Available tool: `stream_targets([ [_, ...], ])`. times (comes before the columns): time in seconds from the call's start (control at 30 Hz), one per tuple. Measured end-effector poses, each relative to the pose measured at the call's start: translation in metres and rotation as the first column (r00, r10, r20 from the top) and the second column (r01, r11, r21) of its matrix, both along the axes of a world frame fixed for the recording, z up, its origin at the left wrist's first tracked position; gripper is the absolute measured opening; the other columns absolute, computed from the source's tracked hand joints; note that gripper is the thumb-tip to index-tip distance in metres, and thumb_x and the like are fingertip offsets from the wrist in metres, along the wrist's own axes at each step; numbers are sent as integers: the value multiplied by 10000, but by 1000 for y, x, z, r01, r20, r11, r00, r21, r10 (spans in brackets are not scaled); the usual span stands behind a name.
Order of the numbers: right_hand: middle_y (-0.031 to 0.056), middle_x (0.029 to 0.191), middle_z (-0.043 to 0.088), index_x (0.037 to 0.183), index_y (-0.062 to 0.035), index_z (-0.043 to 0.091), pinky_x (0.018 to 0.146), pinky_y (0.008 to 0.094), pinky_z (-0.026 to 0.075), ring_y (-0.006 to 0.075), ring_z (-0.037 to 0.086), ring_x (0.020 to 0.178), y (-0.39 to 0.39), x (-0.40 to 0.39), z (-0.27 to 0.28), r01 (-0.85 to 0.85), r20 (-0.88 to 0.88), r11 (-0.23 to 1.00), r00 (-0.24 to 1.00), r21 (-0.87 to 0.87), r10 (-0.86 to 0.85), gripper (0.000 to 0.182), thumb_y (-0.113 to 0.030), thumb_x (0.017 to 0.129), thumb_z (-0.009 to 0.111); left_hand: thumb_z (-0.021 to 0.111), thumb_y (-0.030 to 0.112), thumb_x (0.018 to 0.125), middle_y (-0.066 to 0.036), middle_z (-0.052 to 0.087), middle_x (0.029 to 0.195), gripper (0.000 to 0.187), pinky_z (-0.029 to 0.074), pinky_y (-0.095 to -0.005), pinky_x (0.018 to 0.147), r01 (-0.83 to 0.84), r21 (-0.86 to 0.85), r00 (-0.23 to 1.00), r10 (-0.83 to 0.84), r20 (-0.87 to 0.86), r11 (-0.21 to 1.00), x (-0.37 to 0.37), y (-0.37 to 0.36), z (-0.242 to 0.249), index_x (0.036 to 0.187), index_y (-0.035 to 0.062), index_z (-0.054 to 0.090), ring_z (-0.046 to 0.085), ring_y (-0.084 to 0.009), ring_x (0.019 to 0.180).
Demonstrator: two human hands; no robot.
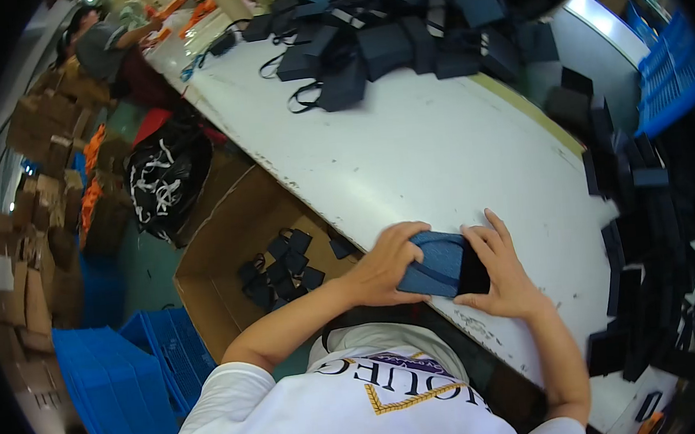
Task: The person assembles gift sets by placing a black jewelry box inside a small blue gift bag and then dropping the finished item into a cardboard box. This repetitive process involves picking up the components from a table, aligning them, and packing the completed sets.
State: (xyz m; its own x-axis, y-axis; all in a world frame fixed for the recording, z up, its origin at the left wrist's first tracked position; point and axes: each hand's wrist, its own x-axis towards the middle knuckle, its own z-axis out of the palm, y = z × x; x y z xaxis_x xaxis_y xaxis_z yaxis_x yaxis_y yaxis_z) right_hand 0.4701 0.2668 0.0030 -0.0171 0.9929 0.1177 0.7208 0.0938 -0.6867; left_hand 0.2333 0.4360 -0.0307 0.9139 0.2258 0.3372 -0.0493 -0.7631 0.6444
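Observation:
Both my hands grip a small blue box (pixel 435 261) with a dark strap across it and a black section at its right side. It is held over the near edge of the white table. My left hand (pixel 388 264) wraps its left end, thumb and fingers closed on it. My right hand (pixel 501 274) pinches the black end, with the index finger raised off it. A heap of similar dark blue boxes (pixel 387 49), some with looped straps, lies at the far end of the table.
A cardboard box (pixel 211 252) stands below the table edge on the left, with several small dark strapped boxes (pixel 286 267) inside. Blue crates (pixel 116 390) sit at lower left. More dark boxes (pixel 624 252) line the right side. Another person (pixel 102 49) works at upper left.

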Motion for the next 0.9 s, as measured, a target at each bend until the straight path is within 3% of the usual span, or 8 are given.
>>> stream_targets([
  [0.1,229,1648,310,1638,1,231,1255,544,222,463,200,1559,25,-45,-27,171,-335,978,934,123,-121,1167,-436,756,859,947,325,708,-273,420,1490,709,317,-582,1160,-7,-63,999,10,35,998,20,-24,-3,1144,98,436,403,-508,1372],
  [0.13,236,1700,220,1654,10,166,1259,491,216,418,197,1575,32,-57,-19,200,-232,970,958,136,-165,1141,-504,842,781,949,308,709,-273,419,1492,706,311,-589,1166,-39,-105,998,44,42,994,16,-23,-6,1143,103,432,394,-508,1381],
  [0.23,241,1712,190,1653,37,125,1257,430,207,361,202,1578,56,-73,-22,291,-773,956,617,49,-148,1094,-555,922,683,961,277,704,-268,424,1493,713,307,-600,1171,-108,-95,993,112,36,990,-3,-5,-1,1146,121,423,391,-499,1390],
  [0.37,251,1710,183,1642,58,132,1274,420,174,367,225,1573,57,-85,-8,146,-639,987,766,69,-69,1067,-474,930,722,984,310,667,-238,451,1486,782,306,-546,1184,-371,-132,922,381,65,919,-80,1,8,1174,142,412,444,-421,1362],
  [0.43,254,1658,302,1614,38,249,1250,452,261,391,328,1524,45,-71,-6,238,-490,967,856,88,-166,940,-250,898,785,974,356,655,-235,438,1482,951,313,-521,1178,-607,-206,789,614,-36,768,-137,8,6,1364,109,389,437,-399,1353],
  [0.5,244,1618,380,1589,28,316,1225,455,318,390,395,1487,37,-61,-26,349,-421,937,855,32,-304,862,-152,887,783,951,418,674,-230,294,1651,1213,241,-555,1235,-717,261,590,762,-267,646,-169,17,14,1609,89,251,256,-430,1540],
  [0.7,208,1507,515,1511,12,458,1165,436,409,361,511,1389,45,-74,-26,390,-348,914,878,116,-330,703,-90,886,764,824,513,827,-235,395,1605,979,310,-471,1221,-784,46,620,776,113,620,-29,146,30,1553,38,372,373,-397,1500],
  [0.9,204,1475,538,1478,-5,501,1084,434,484,352,550,1343,41,-74,-36,524,-479,847,769,93,-423,650,-56,882,757,855,496,716,-232,506,1496,1078,400,-470,1141,-924,46,344,877,-337,380,89,214,37,1552,40,352,506,-405,1374],
])
